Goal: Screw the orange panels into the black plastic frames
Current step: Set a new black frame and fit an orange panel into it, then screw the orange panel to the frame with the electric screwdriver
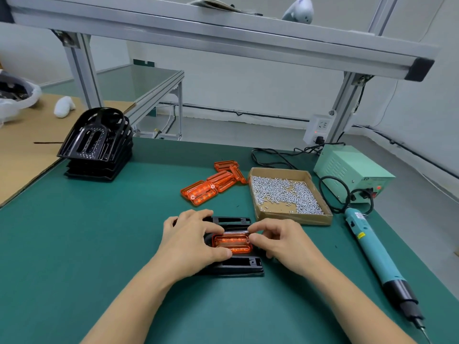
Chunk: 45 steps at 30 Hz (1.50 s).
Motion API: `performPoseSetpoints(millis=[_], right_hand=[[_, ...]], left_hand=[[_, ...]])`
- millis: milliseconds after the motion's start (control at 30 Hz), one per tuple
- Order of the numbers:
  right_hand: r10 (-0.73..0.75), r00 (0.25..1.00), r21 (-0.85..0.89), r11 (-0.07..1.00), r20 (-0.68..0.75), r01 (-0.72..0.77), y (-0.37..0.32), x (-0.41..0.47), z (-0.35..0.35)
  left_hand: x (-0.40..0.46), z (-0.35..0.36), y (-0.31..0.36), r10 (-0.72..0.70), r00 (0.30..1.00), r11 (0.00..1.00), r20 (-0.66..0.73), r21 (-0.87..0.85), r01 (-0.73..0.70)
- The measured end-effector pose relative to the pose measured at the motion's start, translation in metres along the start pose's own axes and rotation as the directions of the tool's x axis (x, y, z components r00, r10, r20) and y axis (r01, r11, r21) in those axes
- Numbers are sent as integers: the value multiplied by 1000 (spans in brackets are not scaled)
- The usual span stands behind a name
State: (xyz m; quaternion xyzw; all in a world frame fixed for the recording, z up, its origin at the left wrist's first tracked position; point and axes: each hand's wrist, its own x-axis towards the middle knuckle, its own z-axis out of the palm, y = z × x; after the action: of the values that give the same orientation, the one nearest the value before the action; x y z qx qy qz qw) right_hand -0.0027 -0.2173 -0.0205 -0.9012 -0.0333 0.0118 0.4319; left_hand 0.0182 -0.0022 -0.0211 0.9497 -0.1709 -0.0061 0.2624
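A black plastic frame [236,265] lies flat on the green mat in front of me. An orange panel [232,243] sits in its middle opening. My left hand [191,237] pinches the panel's left end, thumb on the near edge and fingers on the far edge. My right hand [280,240] pinches the panel's right end with thumb and forefinger. Several loose orange panels [211,186] lie further back. A cardboard box of silver screws [285,192] stands to their right. The teal electric screwdriver [380,259] lies on the mat at the right.
A stack of black frames [98,142] stands at the back left beside brown cardboard [22,160]. The screwdriver's pale green power supply [352,170] and its black cables sit at the back right. An aluminium shelf rail [223,38] crosses overhead.
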Motion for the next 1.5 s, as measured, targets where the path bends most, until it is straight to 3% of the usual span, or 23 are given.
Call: performPoseSetpoints(millis=[100, 233, 367, 533, 700, 867, 1133, 1300, 1367, 1433, 1500], right_hand=[[-27, 999, -161, 986, 18, 29, 1, 1, 3], [-43, 999, -200, 979, 26, 47, -1, -3, 1], [-106, 986, -318, 946, -129, 60, 4, -16, -8], [-208, 895, -665, 737, -394, -122, 21, -33, -37], [51, 856, -766, 422, -514, -485, 40, -48, -75], [219, 802, -761, 253, -556, -597, 49, -59, -90], [376, 770, -671, 383, -515, -635, 58, -62, -102], [376, 786, -538, 580, -490, -612, 62, -71, -109], [373, 774, -380, 710, -511, -593, 61, -79, -113], [390, 773, -69, 872, -501, -484, 55, -88, -118], [409, 797, 284, 908, -444, -308, 48, -93, -120]], left_hand=[[1, 1, 0, -3, 1000, 1000, -5, 0, 3], [2, 1, -1, -8, 1000, 1000, 4, 10, 8], [1, 2, -3, 0, 1000, 1000, 5, 16, 0], [1, 4, -6, 11, 1000, 1000, -2, 23, -11], [1, 4, -5, 14, 1000, 1000, -9, 22, -13], [2, 5, -6, 12, 1000, 1000, -11, 25, -11], [2, 3, -5, 5, 1000, 1000, 4, 23, -5], [2, 1, -3, -3, 1000, 1000, 19, 20, 3], [2, 1, -3, -6, 1000, 1000, 20, 15, 6], [2, 1, -3, -8, 1000, 1000, 23, 20, 7], [2, 1, -3, -11, 1000, 1000, 26, 24, 10]])
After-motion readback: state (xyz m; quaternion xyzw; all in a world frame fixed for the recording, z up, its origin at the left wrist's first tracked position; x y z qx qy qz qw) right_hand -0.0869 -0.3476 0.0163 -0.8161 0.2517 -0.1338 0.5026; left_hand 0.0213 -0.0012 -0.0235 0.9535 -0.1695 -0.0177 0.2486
